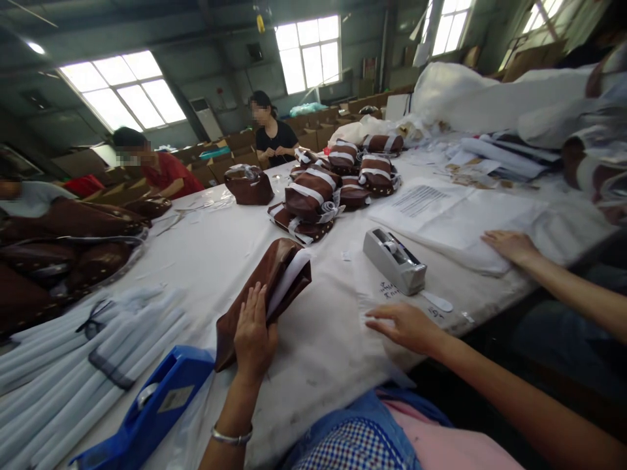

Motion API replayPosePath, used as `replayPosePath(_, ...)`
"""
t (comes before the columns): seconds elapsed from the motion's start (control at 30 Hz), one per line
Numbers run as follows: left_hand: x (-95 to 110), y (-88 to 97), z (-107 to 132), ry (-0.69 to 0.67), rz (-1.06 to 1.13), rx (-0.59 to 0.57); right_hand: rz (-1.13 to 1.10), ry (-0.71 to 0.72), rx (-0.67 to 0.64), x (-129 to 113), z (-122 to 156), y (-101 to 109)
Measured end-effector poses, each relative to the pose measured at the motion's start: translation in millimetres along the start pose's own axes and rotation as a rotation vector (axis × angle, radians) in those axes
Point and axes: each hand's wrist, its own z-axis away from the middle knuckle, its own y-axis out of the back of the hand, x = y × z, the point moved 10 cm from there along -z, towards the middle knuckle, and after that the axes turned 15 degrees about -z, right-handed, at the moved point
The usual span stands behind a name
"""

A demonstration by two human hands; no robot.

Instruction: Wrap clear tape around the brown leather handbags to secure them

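My left hand point(255, 333), with a silver bangle at the wrist, lies with fingers stretched along the side of a folded brown leather-like piece point(255, 287). A white strip point(290, 282) shows in the fold at its right end. My right hand point(404, 326) rests low over the white table covering, fingers apart, holding nothing that I can see. Just beyond it stands a grey tape dispenser point(394, 261), with a small white spoon-shaped piece point(435, 301) beside it. A blue tape dispenser point(161, 398) lies left of my left forearm.
Brown bundles with white bands point(313, 189) are piled mid-table. Bundled white strips point(98, 365) and brown studded goods point(63, 254) are at left. A co-worker's hand point(512, 247) rests on clear plastic bags point(455, 215) at right. People point(277, 137) work across the table.
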Motion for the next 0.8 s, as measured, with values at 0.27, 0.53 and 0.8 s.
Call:
replayPosePath(0.27, -27, 10.5, -5, 0.115, 0.010, 0.041, 0.299, -0.152, 0.099, 74, -84, -41)
replayPosePath(0.53, -79, 17.1, 5, 0.426, 0.033, 0.037, 0.119, 0.234, -0.295, -2, -52, -130)
replayPosePath(0.8, -88, 20.4, 7, 0.472, 0.033, 0.065, 0.069, 0.350, -0.364, -48, -148, -164)
